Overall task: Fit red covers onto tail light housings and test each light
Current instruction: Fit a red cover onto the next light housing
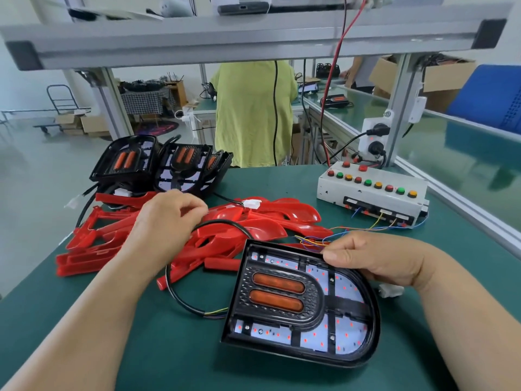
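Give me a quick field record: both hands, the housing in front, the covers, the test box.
left hand: over the red covers pile, fingers curled; grip unclear
right hand: holds far edge of the tail light housing
tail light housing: on the green mat, no cover fitted
spare housings: stacked behind the covers
test box: back right; coloured wires run toward the right hand

Arms forward — left hand (pixel 169 218) curled, right hand (pixel 366 256) pinching the housing (pixel 315 309) rim
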